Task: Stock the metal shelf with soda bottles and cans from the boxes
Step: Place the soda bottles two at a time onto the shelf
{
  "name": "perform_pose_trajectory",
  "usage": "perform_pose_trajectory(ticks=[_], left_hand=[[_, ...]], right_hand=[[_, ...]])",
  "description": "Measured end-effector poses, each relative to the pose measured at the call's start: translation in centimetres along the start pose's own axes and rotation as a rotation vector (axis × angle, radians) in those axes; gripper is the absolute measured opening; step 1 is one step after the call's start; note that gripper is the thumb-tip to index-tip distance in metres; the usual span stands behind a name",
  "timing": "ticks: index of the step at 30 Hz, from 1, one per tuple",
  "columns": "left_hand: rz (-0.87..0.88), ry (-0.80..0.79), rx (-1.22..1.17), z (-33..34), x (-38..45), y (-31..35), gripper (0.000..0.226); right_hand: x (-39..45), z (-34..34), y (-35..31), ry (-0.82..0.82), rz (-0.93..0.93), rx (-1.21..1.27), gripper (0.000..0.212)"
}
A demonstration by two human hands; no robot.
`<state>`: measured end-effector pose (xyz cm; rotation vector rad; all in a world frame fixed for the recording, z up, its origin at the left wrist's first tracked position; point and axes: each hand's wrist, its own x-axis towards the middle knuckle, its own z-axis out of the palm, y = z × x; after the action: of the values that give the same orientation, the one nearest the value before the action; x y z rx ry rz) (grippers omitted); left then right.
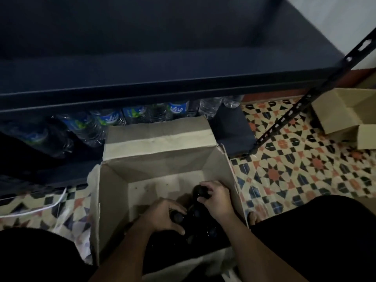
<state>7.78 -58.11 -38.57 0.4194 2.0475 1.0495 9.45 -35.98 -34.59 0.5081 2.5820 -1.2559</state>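
Both hands reach down into an open cardboard box [162, 159] that stands on the patterned tile floor [295, 169], just in front of the dark metal shelf [142, 68]. The right hand [215, 197] has its fingers curled round the top of a dark soda bottle [200, 191], which stands upright near the right wall of the box; the fingertips wrap over the far side of the cap and the thumb lies on the near side, so the bottle top sits enclosed in the grip. The left hand [164, 216] is lower and closer to the near wall, and its fingers are curled round the top of a second dark bottle [178, 216], whose cap shows just at the tips of the fingers, right of the knuckles. More dark bottles [203, 231] crowd the near right corner of the box, between and beneath the two hands; the light is dim there and their number cannot be told. The far left part of the box floor is bare cardboard. On the lowest shelf level behind the box stand clear water bottles [177, 108] with blue labels. To the right, well apart, lies a smaller open box [335, 110] on the tiles.
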Motion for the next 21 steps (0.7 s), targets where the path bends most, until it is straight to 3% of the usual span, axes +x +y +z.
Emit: perform_pose_trajectory(ticks=[6, 13, 21], left_hand=[[-0.040, 0.062, -0.024, 0.5, -0.4, -0.5, 0.065], [-0.053, 0.150, -0.088, 0.7, -0.5, -0.6, 0.058], [0.097, 0.372, -0.167, -1.1, -1.8, 2.8, 0.027]], right_hand=[[0.3, 0.5, 1.0, -0.002, -0.045, -0.118, 0.047], [0.0, 0.3, 1.1, 0.018, -0.050, -0.081, 0.035], [-1.2, -1.3, -1.0, 0.076, -0.147, 0.096, 0.026]])
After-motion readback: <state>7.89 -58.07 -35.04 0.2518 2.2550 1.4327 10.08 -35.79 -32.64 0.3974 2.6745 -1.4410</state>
